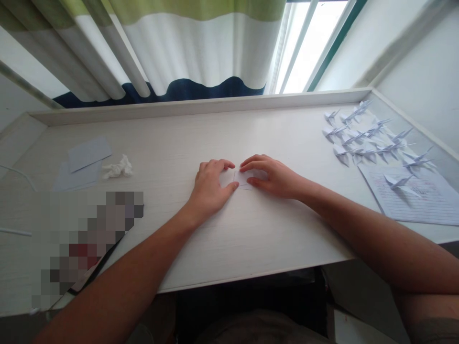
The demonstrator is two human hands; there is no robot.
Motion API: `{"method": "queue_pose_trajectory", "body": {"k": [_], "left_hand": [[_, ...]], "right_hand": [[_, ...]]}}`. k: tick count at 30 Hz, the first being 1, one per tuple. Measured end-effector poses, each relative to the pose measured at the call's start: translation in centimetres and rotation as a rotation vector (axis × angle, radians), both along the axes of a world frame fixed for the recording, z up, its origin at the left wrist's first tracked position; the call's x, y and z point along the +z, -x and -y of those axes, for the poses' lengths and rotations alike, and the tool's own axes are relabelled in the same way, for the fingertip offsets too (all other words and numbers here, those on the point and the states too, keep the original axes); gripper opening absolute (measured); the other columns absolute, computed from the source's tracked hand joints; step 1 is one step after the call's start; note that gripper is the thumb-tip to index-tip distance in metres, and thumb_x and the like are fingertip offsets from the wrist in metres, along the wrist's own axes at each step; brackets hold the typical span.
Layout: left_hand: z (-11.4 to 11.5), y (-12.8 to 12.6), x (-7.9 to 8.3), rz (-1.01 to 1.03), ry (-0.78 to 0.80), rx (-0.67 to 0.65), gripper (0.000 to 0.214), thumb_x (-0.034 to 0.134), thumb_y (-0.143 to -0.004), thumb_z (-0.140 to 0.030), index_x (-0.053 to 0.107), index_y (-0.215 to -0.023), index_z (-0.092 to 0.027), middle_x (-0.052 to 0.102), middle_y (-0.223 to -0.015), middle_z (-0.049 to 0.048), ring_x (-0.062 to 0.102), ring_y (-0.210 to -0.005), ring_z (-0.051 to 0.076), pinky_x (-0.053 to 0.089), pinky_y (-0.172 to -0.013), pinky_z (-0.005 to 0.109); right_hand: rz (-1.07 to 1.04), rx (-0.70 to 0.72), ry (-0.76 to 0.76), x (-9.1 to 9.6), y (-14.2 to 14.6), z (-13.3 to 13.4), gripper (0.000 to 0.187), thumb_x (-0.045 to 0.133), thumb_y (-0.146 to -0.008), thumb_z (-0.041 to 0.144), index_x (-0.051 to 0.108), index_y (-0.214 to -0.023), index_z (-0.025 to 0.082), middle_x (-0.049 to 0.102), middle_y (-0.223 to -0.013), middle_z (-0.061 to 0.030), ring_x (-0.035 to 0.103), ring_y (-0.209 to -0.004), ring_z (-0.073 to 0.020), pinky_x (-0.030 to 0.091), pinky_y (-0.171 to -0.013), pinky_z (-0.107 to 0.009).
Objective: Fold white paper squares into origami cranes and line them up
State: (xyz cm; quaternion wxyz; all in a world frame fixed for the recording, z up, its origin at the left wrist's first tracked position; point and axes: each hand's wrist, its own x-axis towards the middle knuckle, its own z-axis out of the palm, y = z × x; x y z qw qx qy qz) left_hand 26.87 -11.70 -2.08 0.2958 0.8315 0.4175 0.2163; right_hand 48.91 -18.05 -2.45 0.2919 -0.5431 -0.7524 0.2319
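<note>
A small piece of folded white paper (242, 178) rests at the middle of the desk, between my two hands. My left hand (212, 185) holds its left side, with the thumb on the lower edge and the index finger curved near the upper corner. From the other side, my right hand (274, 177) grips the paper, its thumb low on the sheet and its fingers bent along the top edge. The fingers cover the paper's right part. Fold lines show faintly on it.
Several white paper cranes (380, 136) stand at the far right, one on a lined, written sheet (423, 198). Loose white sheets (89, 153) and a crumpled tissue (118, 167) lie at left. Nearer sits a blurred-out flat device (96, 243). A raised rim (201, 107) edges the desk's back.
</note>
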Motion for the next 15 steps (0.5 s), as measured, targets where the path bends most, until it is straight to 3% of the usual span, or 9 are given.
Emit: {"method": "queue_pose_trajectory", "body": {"k": [6,9,15], "left_hand": [[-0.4,0.0,-0.2,-0.043,-0.012,-0.013,0.02,0.08,-0.086,-0.027,0.078,-0.105,-0.027,0.071,-0.119,0.0041,0.055,-0.124,0.03,0.045,-0.114,0.049],[-0.4,0.0,-0.1,-0.05,-0.009,-0.025,0.015,0.078,-0.087,-0.027,0.081,-0.101,-0.03,0.071,-0.121,0.0029,0.054,-0.125,0.03,0.043,-0.116,0.052],[-0.4,0.0,0.0,-0.029,-0.004,-0.049,0.01,0.077,-0.087,-0.029,0.082,-0.096,-0.03,0.073,-0.122,0.0035,0.054,-0.125,0.032,0.042,-0.114,0.057]], "right_hand": [[0.036,0.087,0.056,0.5,-1.0,0.3,0.054,0.073,-0.092,0.031,0.065,-0.145,0.027,0.067,-0.143,-0.0121,0.057,-0.137,-0.0333,0.043,-0.12,-0.057],[0.023,0.099,0.079,0.6,-0.9,0.2,0.058,0.075,-0.09,0.035,0.064,-0.146,0.026,0.066,-0.145,-0.0125,0.055,-0.139,-0.0337,0.041,-0.12,-0.058],[0.009,-0.07,-0.046,-0.3,0.4,-0.3,0.022,0.07,-0.093,0.034,0.078,-0.111,0.023,0.074,-0.124,-0.0114,0.065,-0.122,-0.0315,0.043,-0.113,-0.054]]}}
